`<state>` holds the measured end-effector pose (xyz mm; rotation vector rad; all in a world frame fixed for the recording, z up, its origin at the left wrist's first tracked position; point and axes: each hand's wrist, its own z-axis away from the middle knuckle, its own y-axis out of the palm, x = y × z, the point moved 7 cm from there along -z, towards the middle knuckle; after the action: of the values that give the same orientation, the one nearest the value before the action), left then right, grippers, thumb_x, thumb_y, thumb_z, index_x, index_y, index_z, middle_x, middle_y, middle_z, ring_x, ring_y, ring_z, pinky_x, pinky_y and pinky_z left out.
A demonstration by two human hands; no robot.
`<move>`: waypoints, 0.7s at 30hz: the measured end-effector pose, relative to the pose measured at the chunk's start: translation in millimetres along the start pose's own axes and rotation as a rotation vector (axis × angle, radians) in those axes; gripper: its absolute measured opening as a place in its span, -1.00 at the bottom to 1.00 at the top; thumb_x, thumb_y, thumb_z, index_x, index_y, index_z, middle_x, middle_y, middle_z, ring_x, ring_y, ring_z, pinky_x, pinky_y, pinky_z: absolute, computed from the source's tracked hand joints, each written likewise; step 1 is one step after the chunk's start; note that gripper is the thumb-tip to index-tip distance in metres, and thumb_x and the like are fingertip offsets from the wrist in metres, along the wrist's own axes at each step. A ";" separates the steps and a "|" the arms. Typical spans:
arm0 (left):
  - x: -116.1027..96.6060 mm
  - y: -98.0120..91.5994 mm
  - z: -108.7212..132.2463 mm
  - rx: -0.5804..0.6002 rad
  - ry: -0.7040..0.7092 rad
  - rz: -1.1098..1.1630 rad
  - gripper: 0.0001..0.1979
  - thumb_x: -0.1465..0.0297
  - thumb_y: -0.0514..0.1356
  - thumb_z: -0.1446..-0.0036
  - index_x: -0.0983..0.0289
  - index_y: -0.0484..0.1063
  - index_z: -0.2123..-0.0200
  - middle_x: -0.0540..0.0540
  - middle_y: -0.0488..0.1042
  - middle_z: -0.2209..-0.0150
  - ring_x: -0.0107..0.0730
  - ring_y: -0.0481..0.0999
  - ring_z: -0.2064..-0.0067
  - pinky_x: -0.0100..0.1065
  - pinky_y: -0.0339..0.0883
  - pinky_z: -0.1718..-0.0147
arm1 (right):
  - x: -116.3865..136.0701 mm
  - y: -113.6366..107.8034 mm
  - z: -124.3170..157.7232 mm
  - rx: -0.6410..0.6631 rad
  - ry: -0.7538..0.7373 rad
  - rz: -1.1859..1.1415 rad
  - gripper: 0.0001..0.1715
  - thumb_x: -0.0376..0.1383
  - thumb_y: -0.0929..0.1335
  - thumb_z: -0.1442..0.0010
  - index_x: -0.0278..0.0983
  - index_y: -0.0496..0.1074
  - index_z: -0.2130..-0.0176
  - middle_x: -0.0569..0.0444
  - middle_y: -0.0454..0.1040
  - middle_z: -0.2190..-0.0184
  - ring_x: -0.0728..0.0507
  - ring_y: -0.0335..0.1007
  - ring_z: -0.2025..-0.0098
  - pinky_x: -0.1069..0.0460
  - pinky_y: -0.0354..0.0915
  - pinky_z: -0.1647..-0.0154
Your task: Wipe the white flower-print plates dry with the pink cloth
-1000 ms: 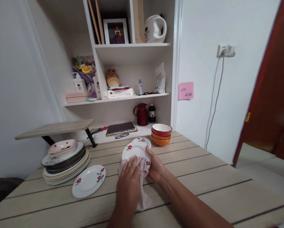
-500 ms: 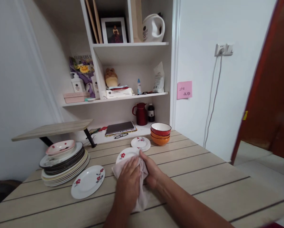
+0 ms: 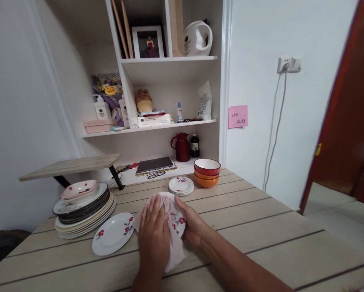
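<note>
A small white plate with red flowers [image 3: 179, 222] is tilted up between my two hands over the table. My right hand [image 3: 194, 223] grips its right edge, the thumb at the rim and the fingers hidden behind. Against the plate's face, my left hand [image 3: 155, 227] presses a pale pink cloth [image 3: 175, 247], fingers together and laid over it. The cloth hangs down below the plate. Another flowered plate [image 3: 113, 234] lies flat to the left, and a small stack of similar plates [image 3: 181, 185] sits just behind.
A tall stack of plates [image 3: 86, 221] topped by a pink-rimmed bowl [image 3: 79, 190] stands at the left, near a raised wooden shelf [image 3: 70, 167]. Red and orange bowls [image 3: 206, 174] are stacked at the back. Behind are a laptop [image 3: 154, 164] and red jug [image 3: 182, 148].
My left hand has slid left with the cloth, uncovering red flowers on the plate's right side. My right hand still grips the plate's edge. The camera view has shifted slightly.
</note>
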<state>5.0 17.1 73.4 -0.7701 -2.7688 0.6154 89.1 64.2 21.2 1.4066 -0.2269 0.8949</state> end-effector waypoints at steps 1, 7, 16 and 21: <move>-4.8 2.8 -0.1 0.031 0.053 0.029 -0.61 0.53 0.02 -0.21 0.33 0.34 -0.11 0.23 0.32 -0.22 -0.17 0.22 -0.28 -0.01 0.17 -0.22 | 0.5 -1.0 -0.6 -0.007 -0.010 -0.005 -0.41 0.04 0.31 -0.20 -0.41 0.48 0.07 -0.11 0.62 0.30 -0.16 0.56 0.26 -0.04 0.36 0.07; -31.2 24.3 7.1 0.216 0.267 0.106 -0.60 0.51 0.04 -0.20 0.24 0.37 -0.09 0.12 0.37 -0.19 -0.26 0.32 -0.22 -0.12 0.30 -0.14 | 24.9 -13.7 -5.3 0.057 -0.018 -0.086 -0.29 0.10 0.23 -0.22 -0.47 0.45 0.06 -0.21 0.60 0.23 -0.23 0.54 0.17 -0.11 0.33 0.00; -4.4 5.0 1.1 0.005 0.018 -0.045 -0.58 0.54 0.01 -0.23 0.32 0.30 -0.14 0.22 0.35 -0.20 -0.18 0.24 -0.27 -0.05 0.21 -0.17 | 32.8 -0.6 2.9 0.104 -0.118 -0.081 -0.32 0.07 0.24 -0.24 -0.44 0.42 -0.02 -0.18 0.59 0.16 -0.22 0.54 0.16 -0.09 0.35 0.04; -6.2 -2.9 -5.2 -0.009 0.064 -0.006 -0.60 0.53 0.02 -0.23 0.36 0.30 -0.13 0.23 0.33 -0.21 -0.18 0.19 -0.29 -0.01 0.12 -0.22 | 4.8 7.6 4.5 0.007 -0.064 0.011 -0.40 0.05 0.32 -0.20 -0.43 0.49 0.09 -0.14 0.61 0.24 -0.16 0.55 0.21 -0.03 0.33 0.01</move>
<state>10.5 13.3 78.9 -0.7698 -2.7168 0.5676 88.9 61.4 30.9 1.4430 -0.2804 0.8611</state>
